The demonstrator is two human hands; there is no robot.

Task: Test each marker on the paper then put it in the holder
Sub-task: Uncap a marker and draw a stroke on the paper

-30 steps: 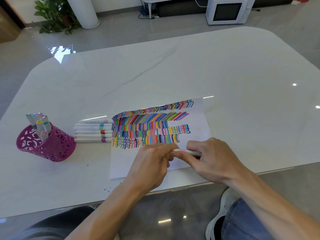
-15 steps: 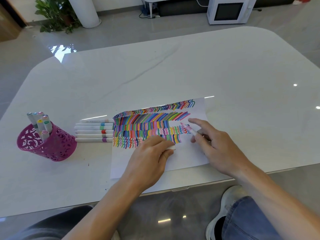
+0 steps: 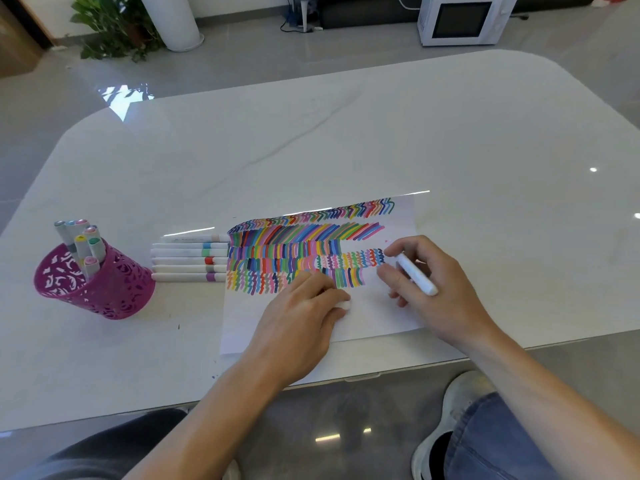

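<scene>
Marker (image 3: 417, 276): white barrel, gripped by the right hand (image 3: 438, 292) just right of frame centre. The thumb and curled fingers wrap the front half of the barrel. The back end juts out toward the lower right. The tip points to the upper left, at the right end of a row of wavy strokes on the paper (image 3: 377, 318); contact with the sheet cannot be confirmed.

The left hand (image 3: 301, 320) rests knuckles up on the paper at lower centre, its fingers curled and pinching a small white cap (image 3: 345, 305). Both forearms enter from the bottom edge.

The paper lies flat on the white table (image 3: 346, 140). At frame left a pink holder (image 3: 104, 296) stands with several markers upright in it (image 3: 83, 245). Six more markers (image 3: 188, 259) lie side by side between the holder and the paper's left edge.
</scene>
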